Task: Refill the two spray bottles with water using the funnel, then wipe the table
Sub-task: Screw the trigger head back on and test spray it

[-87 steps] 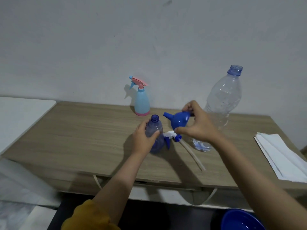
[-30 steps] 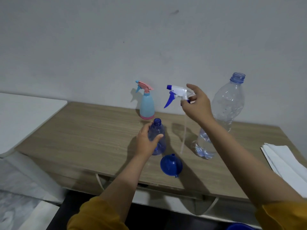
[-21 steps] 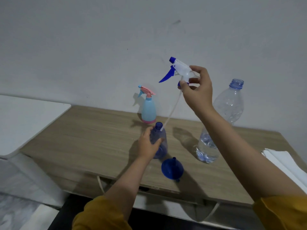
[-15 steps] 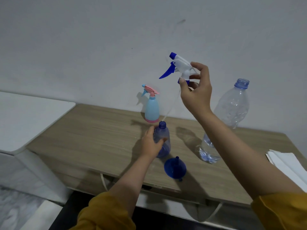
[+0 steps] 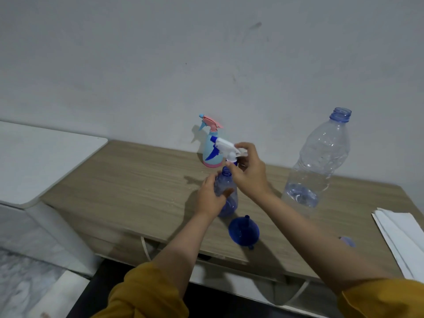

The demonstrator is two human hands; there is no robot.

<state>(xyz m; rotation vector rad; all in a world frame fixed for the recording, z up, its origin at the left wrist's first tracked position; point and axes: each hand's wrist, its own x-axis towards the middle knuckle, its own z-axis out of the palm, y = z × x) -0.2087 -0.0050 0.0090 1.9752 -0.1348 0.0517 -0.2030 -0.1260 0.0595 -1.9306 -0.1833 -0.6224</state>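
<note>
My left hand (image 5: 210, 198) grips the small blue spray bottle (image 5: 226, 191), which stands upright on the wooden table (image 5: 137, 187). Just above its open neck, my right hand (image 5: 249, 173) holds the white and blue trigger head (image 5: 223, 146); the dip tube is hidden, apparently inside the bottle. The blue funnel (image 5: 243, 230) lies on the table near the front edge, right of the bottle. A light blue spray bottle with a pink trigger (image 5: 212, 143) stands at the back by the wall. The large clear water bottle (image 5: 321, 159), uncapped and nearly empty, stands to the right.
Folded white paper towels (image 5: 399, 237) lie at the table's right end. A small blue cap (image 5: 347, 242) lies near my right forearm. A white surface (image 5: 41, 157) adjoins the table on the left. The grey wall runs close behind.
My right hand put down the funnel, picked up the trigger head, raised it high, fed the tube into the blue bottle and has now lowered the head to the neck.
</note>
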